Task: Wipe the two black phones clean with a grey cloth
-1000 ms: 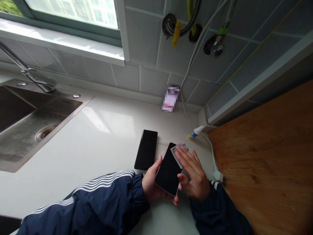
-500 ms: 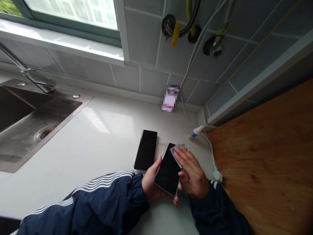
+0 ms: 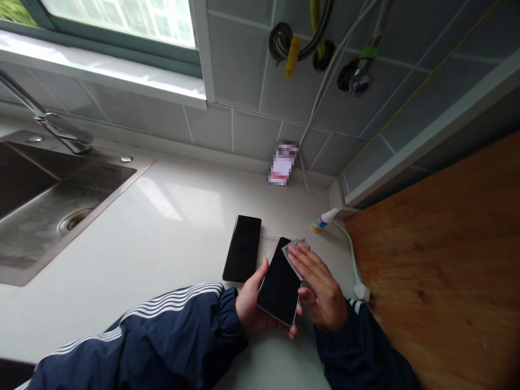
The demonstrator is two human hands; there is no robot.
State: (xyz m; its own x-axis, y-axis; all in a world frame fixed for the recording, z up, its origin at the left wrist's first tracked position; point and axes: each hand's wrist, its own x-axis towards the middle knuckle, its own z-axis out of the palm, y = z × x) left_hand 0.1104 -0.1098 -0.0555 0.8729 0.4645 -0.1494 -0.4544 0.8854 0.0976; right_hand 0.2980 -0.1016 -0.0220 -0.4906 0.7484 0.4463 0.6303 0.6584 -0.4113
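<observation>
- The left hand point(image 3: 252, 304) curls around a black smartphone point(image 3: 279, 283), cradling it from below and the side: the thumb lies along the phone's left long edge, and a fingertip shows past its lower end.
- The phone is held just above the white countertop point(image 3: 182, 233), tilted, screen up, near the countertop's front edge.
- The right hand point(image 3: 320, 295) is open, its fingers loosely spread and lying flat on a grey cloth point(image 3: 294, 253), which covers the phone's upper right corner. The thumb bends in beside the phone's right edge; no clear pinch shows.
- A second black smartphone point(image 3: 242, 248) lies flat on the countertop, screen up, just left of the held phone.
- Beyond it, toward the back edge, stand a small blue-and-yellow tube point(image 3: 324, 220) and a pixelated, unreadable packet point(image 3: 283, 163) against the tiled wall point(image 3: 247, 127).
- A white cable point(image 3: 345, 238) runs along the countertop's right edge to a white plug point(image 3: 361, 291), beside a wooden surface point(image 3: 434, 260).
- A stainless steel sink point(image 3: 49, 200) with a faucet point(image 3: 60, 127) sits at the countertop's left edge, under a window point(image 3: 122, 16).
</observation>
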